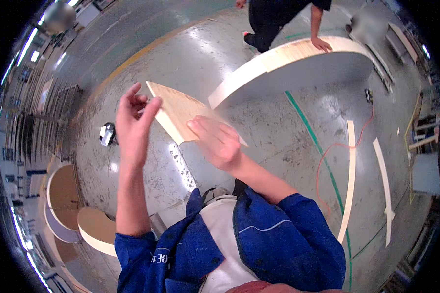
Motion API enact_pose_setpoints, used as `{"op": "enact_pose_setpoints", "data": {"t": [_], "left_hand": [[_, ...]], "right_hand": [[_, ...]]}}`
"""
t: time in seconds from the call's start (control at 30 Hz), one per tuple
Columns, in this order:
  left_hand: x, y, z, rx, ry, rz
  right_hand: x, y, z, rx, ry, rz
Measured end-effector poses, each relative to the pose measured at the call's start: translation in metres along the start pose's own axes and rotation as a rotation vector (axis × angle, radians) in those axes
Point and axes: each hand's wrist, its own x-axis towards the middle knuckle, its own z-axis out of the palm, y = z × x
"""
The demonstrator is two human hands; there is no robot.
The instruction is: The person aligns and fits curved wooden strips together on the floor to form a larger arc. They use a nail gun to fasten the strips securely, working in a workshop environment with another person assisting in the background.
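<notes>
I hold a small flat plywood piece [178, 110] with a pointed far end in front of me, above a grey concrete floor. My left hand [132, 119] touches its left edge with fingers spread and thumb raised. My right hand [217, 141] lies on its near right corner, fingers over the top face. Both forearms come out of rolled blue jacket sleeves.
A large curved wooden form [259, 68] with a pale plywood top stands ahead; another person leans a hand [321, 45] on it. Two thin curved wood strips [349, 180] and an orange cable [327, 156] lie on the floor at right. Rounded boards [95, 227] lie at left.
</notes>
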Motion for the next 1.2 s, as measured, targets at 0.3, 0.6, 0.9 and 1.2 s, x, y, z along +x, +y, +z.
{"op": "enact_pose_setpoints", "data": {"t": [0.3, 0.6, 0.9, 1.2], "left_hand": [[0.045, -0.004, 0.051, 0.008, -0.234, -0.492], [0.080, -0.085, 0.034, -0.321, -0.167, -0.567], [0.142, -0.191, -0.023, -0.538, -0.072, -0.506], [0.211, -0.302, -0.062, -0.668, -0.200, -0.599]], "right_hand": [[-0.024, 0.071, -0.015, -0.028, -0.041, -0.020], [-0.026, 0.118, -0.005, 0.241, -0.309, 0.124], [-0.129, 0.280, -0.043, -0.103, 0.186, 1.315], [-0.147, 0.399, -0.048, -0.581, -0.161, 1.532]]}}
